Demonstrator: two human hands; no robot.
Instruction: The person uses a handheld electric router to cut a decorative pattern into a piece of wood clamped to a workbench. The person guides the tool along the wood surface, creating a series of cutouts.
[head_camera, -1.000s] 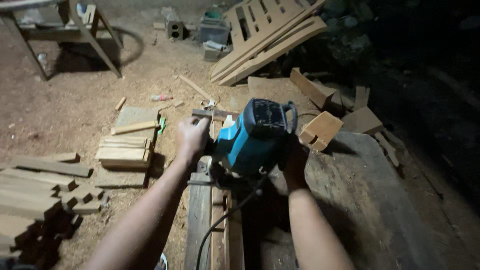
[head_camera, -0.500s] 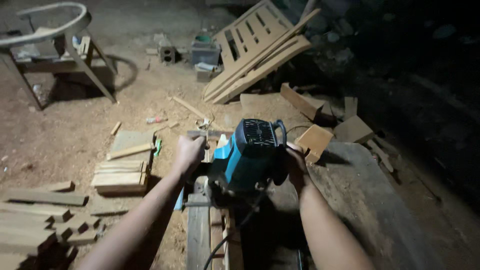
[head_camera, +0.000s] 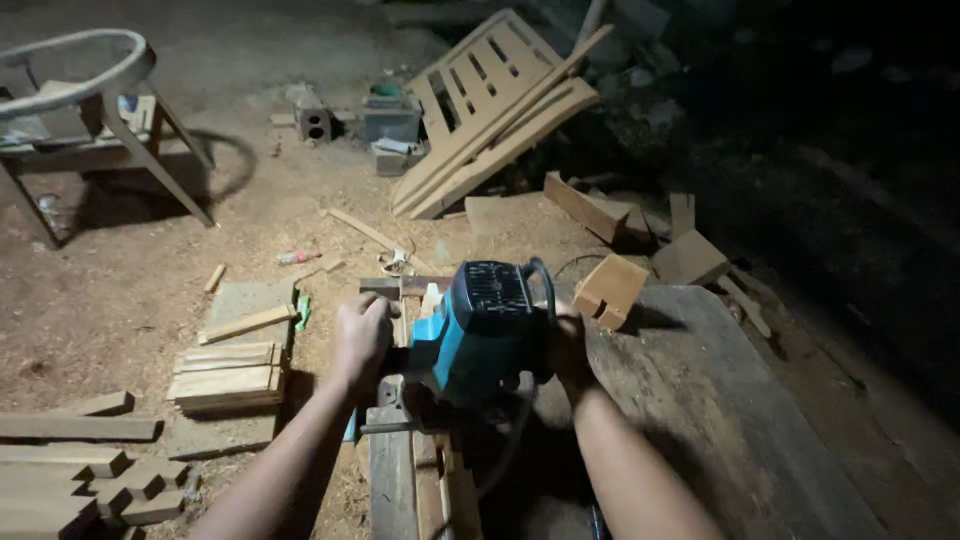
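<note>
Your left hand (head_camera: 362, 335) is clamped around the left side handle of the blue power router (head_camera: 487, 330), which sits on a narrow wooden strip (head_camera: 432, 478) on the workbench (head_camera: 700, 400); your right hand (head_camera: 566, 345) grips its right side, fingers hidden

The blue power tool (head_camera: 487, 325) now sits a little farther along the narrow wooden strip (head_camera: 428, 478) than a second ago, both hands going with it. The left hand (head_camera: 362, 333) and right hand (head_camera: 566, 345) keep their places on either side. The person's head has lifted, bringing the chair (head_camera: 90, 120) further into view.
</note>
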